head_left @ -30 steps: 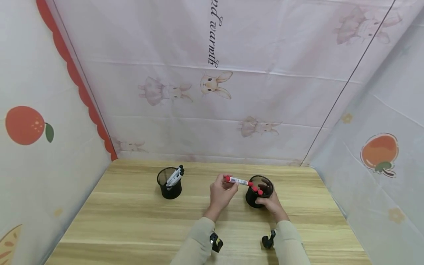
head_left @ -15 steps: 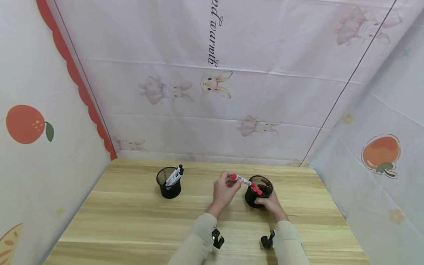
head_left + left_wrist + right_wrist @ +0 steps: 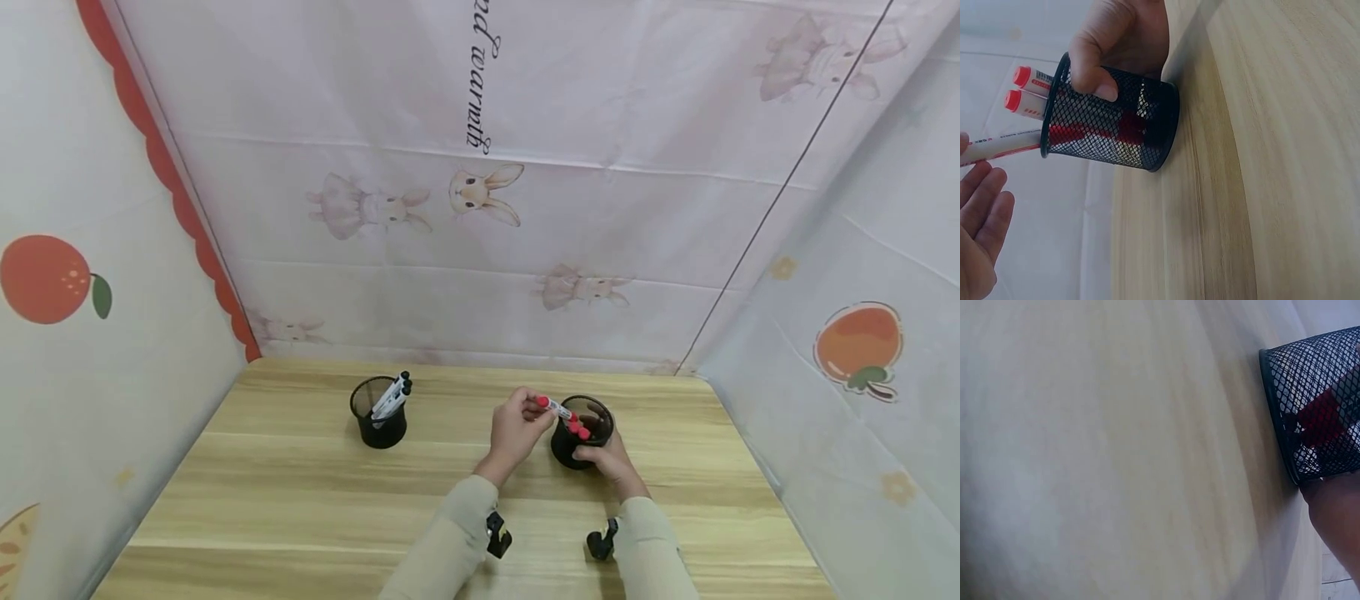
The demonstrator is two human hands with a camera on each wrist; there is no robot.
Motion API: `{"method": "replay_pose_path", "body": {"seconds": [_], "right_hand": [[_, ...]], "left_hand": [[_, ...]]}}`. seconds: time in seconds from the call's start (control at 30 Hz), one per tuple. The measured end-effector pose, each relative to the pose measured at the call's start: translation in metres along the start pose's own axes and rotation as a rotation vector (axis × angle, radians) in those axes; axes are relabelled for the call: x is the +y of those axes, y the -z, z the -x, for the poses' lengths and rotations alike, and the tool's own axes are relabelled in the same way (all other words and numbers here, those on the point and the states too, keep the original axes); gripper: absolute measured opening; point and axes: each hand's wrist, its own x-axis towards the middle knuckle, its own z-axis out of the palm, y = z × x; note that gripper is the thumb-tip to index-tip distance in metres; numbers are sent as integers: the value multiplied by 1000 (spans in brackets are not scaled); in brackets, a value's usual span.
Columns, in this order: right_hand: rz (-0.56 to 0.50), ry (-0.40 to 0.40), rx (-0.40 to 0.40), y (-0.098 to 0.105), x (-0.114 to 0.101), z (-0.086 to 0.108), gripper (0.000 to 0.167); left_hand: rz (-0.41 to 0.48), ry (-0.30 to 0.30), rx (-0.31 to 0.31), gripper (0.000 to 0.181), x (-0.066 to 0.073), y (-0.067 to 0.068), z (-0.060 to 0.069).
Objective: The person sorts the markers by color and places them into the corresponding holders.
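Between thumb and fingers my left hand (image 3: 517,431) pinches a white marker (image 3: 558,408) with red ends. Its lower end is inside the rim of the right black mesh pen holder (image 3: 567,450), as the left wrist view also shows. Two more markers (image 3: 1027,104) with red tops stand in that holder and stick out above its rim. My right hand (image 3: 617,460) grips the holder from the right side, thumb across its front wall. Some of its fingers are hidden behind the mesh. In the right wrist view red marker parts (image 3: 1322,419) show through the mesh.
Another black mesh pen holder (image 3: 382,433) stands at the left on the wooden table (image 3: 300,500), with white markers (image 3: 392,398) with black tops leaning in it. Behind the table hangs a printed cloth (image 3: 420,283). Black wrist cameras (image 3: 498,535) hang by both sleeves.
My left hand has moved right with the marker, which has gone from lying nearly level beside the holder to dipping inside its rim. My right hand keeps its grip on the holder.
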Motion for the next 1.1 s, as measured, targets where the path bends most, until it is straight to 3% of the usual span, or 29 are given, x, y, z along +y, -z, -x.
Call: {"method": "replay_pose_path", "body": {"seconds": [0.23, 0.53, 0.73, 0.93, 1.1], "right_hand": [[-37, 46, -9, -5, -11, 4, 89], [-24, 21, -21, -10, -24, 10, 88], [-17, 18, -18, -10, -22, 8, 89], [-32, 35, -16, -11, -22, 8, 90], [-18, 64, -13, -10, -21, 9, 90]], "left_hand": [[-1, 39, -38, 15, -2, -4, 0], [-108, 85, -108, 17, -7, -7, -5], [-161, 77, -131, 20, -11, -10, -6], [-185, 49, -118, 27, -14, -12, -7], [-179, 36, -120, 21, -14, -12, -7]]}}
